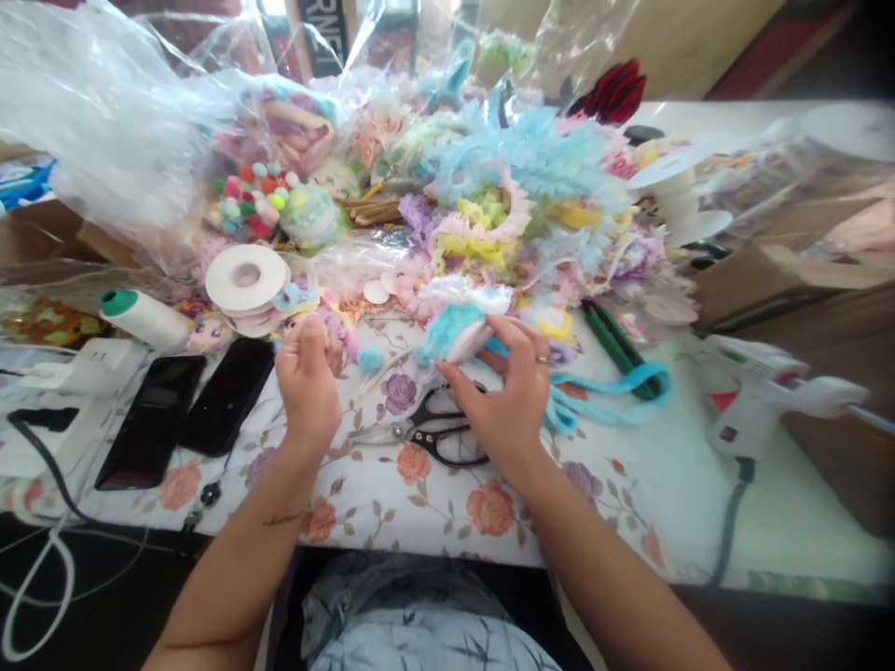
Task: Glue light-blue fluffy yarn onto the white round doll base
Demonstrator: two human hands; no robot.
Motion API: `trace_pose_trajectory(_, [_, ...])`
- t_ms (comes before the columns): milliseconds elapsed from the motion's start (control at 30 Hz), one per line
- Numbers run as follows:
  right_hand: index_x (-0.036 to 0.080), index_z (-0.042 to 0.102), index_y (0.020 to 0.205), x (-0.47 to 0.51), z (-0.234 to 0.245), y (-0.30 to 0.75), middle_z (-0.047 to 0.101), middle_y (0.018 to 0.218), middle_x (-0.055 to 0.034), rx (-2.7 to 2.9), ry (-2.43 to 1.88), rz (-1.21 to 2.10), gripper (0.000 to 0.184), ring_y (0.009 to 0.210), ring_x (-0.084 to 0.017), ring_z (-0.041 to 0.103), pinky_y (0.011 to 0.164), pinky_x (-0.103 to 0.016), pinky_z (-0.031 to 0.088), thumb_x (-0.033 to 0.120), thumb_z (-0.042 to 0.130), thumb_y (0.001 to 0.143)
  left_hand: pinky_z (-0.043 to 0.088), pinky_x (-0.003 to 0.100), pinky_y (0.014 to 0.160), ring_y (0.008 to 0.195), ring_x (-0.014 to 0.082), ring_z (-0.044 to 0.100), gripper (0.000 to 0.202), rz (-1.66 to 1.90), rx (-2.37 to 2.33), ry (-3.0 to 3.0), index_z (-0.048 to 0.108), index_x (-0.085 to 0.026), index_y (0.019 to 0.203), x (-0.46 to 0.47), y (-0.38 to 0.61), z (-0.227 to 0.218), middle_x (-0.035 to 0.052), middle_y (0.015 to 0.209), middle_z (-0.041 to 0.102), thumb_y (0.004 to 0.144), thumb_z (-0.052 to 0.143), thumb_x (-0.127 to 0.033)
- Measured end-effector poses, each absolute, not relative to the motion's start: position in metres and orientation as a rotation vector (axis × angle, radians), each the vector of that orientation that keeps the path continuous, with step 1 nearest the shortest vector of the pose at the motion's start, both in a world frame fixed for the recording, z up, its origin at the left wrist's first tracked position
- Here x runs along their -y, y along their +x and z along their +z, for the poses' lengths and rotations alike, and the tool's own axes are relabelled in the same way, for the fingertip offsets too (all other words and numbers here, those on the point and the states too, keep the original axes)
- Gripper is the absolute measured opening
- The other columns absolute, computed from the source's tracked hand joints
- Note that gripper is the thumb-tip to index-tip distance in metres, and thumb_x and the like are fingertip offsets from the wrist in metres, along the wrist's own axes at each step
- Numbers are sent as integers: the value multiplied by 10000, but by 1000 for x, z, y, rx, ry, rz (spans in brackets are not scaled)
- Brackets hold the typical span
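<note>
My right hand (pixel 514 391) holds a light-blue fluffy piece with a white oval side (pixel 458 335) between thumb and fingers, above the table. My left hand (pixel 309 373) is closed in a pinch, raised left of it; what the fingers grip is too small to make out. A faint thin line seems to run between the two hands. Under my right hand lie black-handled scissors (pixel 447 438), blades toward the left. A small blue pompom (pixel 370 360) and white sticks (pixel 384 373) rest between the hands. A light-blue ribbon (pixel 608 387) curls to the right.
A heap of pastel ruffles (pixel 517 149) fills the back under clear plastic. On the left are two phones (pixel 150 419), a thread cone (pixel 144 317), a white ribbon spool (pixel 246 278) and cables. A white glue gun (pixel 751 401) and a cardboard box (pixel 790 280) stand at right.
</note>
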State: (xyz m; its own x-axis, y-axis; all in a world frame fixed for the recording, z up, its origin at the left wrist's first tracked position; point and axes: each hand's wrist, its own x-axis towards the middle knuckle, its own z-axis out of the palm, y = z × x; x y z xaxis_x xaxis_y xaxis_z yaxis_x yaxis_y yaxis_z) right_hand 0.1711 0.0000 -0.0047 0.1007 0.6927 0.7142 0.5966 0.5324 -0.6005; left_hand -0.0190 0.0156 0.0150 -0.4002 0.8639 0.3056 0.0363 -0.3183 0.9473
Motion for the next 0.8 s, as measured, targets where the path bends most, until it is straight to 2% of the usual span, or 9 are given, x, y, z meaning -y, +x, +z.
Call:
trace_pose_trajectory(67, [238, 526, 1293, 1, -5, 170, 526, 1195, -117, 1597, -1141, 111, 566, 1143, -280, 559, 806, -417, 626, 331, 768, 790, 292, 247, 432, 456, 91, 297, 473, 1817, -1335, 1183, 354, -206, 561, -16, -19, 16, -44, 513, 323, 963, 510, -402])
trace_pose_trajectory(100, [239, 527, 1293, 2, -6, 169, 529, 1198, -116, 1612, -1142, 120, 560, 1137, -280, 564, 820, -429, 622, 342, 762, 796, 327, 246, 448, 469, 91, 347, 418, 1816, -1347, 1228, 435, -203, 589, -15, -18, 16, -34, 538, 403, 958, 527, -378])
trace_pose_trajectory(167, [242, 530, 1292, 4, -7, 166, 536, 1204, -115, 1635, -1142, 134, 546, 1123, -278, 576, 838, -440, 617, 357, 750, 806, 424, 247, 517, 560, 101, 499, 192, 1786, -1362, 1446, 616, -208, 807, -10, -13, 16, 1, 706, 599, 953, 550, -315])
trace_pose_trajectory(200, [244, 531, 1291, 5, -7, 165, 539, 1202, -115, 1643, -1141, 136, 540, 1117, -277, 582, 837, -438, 617, 359, 747, 808, 471, 254, 568, 641, 115, 571, 84, 1805, -1338, 1591, 645, -222, 952, -6, -11, 16, 16, 825, 662, 937, 576, -269])
trace_pose_trajectory(267, [246, 535, 1284, 8, -8, 163, 541, 1199, -117, 1658, -1138, 135, 527, 1113, -277, 586, 824, -432, 621, 359, 741, 812, 531, 299, 715, 807, 153, 642, 164, 1858, -1239, 1971, 661, -241, 1045, 0, -6, 16, 25, 921, 707, 895, 624, -186])
trace_pose_trajectory(367, [241, 542, 1273, 10, -9, 161, 532, 1207, -127, 1687, -1127, 153, 505, 1118, -278, 586, 808, -426, 625, 340, 732, 816, 524, 390, 876, 952, 217, 643, 198, 1801, -1062, 2454, 695, -222, 1040, 6, -3, 16, 64, 986, 726, 855, 652, -168])
trace_pose_trajectory(500, [255, 540, 1271, 13, -8, 159, 527, 1203, -117, 1687, -1126, 175, 498, 1114, -274, 590, 807, -432, 628, 323, 724, 814, 477, 463, 1005, 1176, 284, 574, 331, 1649, -1113, 2581, 650, -195, 1211, 6, -2, 13, 122, 1203, 676, 884, 608, -222])
trace_pose_trajectory(800, [251, 536, 1264, 15, -2, 161, 553, 1178, -107, 1661, -1102, 177, 532, 1086, -276, 599, 781, -431, 640, 281, 745, 776, 476, 479, 1037, 1222, 278, 563, 379, 1640, -1095, 2517, 626, -228, 1252, 1, -2, 8, 113, 1254, 642, 877, 621, -176])
